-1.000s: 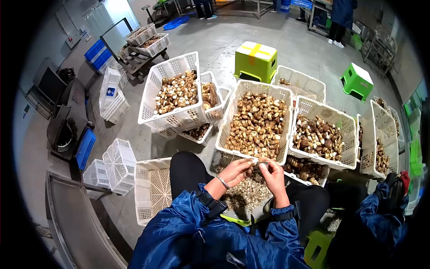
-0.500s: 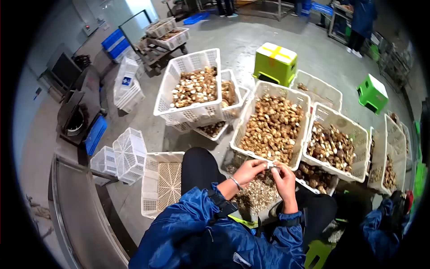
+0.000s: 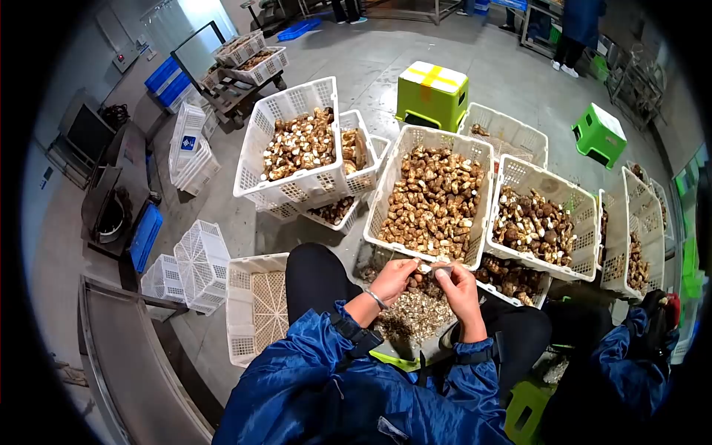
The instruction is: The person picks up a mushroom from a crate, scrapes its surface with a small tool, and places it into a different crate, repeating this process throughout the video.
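Observation:
My left hand (image 3: 390,283), with a band at the wrist, is closed in a pinch on a small pale mushroom piece (image 3: 423,268). Close beside it, my right hand (image 3: 460,291) has its fingers wrapped round something small and dark that I cannot make out. Both hands are over a heap of pale trimmings (image 3: 415,315) between my knees. Just beyond them stands a white crate (image 3: 376,194) full of brown mushrooms (image 3: 434,196).
More mushroom crates stand at the left (image 3: 248,159) and right (image 3: 586,222). An unfilled white crate (image 3: 239,315) is beside my left knee. Green stools (image 3: 434,96) stand beyond. A co-worker's blue sleeve (image 3: 630,363) is at the right; other people stand far back.
The view has shifted, so the crates and stools appear further left. My hands remain close together, and a pale piece between them now shows more clearly.

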A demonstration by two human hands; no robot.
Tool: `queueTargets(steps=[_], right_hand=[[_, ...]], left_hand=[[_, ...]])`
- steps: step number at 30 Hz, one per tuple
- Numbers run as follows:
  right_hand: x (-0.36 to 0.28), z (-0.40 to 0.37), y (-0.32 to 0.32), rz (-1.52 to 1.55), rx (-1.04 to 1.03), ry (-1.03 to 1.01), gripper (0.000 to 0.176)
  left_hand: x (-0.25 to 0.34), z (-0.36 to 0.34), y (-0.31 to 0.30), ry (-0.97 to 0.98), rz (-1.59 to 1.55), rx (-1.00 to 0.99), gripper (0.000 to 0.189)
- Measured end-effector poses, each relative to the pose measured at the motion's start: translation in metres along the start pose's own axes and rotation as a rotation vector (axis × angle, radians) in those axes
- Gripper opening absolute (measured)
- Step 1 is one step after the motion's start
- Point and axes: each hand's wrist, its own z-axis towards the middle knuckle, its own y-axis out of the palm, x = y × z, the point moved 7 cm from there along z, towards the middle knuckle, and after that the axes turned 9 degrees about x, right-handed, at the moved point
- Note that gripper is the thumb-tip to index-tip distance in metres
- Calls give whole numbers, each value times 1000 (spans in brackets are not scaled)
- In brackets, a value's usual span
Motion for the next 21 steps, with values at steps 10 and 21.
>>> queueTargets(steps=[10,21], right_hand=[[6,0,10,103,-193,141,28],[5,4,13,55,-185,215,23]], left_hand=[[8,6,-14,-20,145,-110,31],[30,25,-20,-86,-82,-164,32]])
